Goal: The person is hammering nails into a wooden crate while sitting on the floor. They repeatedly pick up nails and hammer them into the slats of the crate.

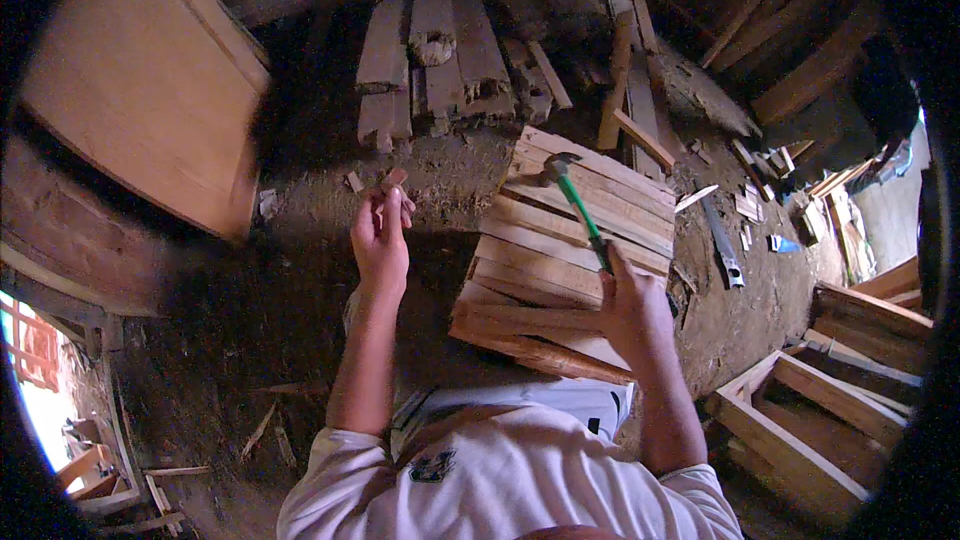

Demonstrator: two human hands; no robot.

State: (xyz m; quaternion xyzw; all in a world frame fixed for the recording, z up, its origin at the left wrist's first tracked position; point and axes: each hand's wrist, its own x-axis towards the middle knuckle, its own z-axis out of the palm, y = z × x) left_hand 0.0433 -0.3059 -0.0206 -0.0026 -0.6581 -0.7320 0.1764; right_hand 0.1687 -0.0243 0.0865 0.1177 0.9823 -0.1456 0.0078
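My right hand (634,302) is wrapped round the green handle of a hammer (579,202). Its dark metal head is over the upper part of a stack-like panel of pale wooden slats (545,248), which lies in front of my body, a little to the right. Left of the slats, my left hand (380,235) is raised with its fingers pinched together. A small brown piece (397,177) shows at the fingertips; its kind is too small to tell. The left hand is apart from the slats.
Several weathered planks (435,50) lie at the far side. A handsaw (722,245) and wood scraps are on the dirt floor to the right. Wooden frames (800,430) stand at the lower right. A large wooden board (150,90) leans at the upper left.
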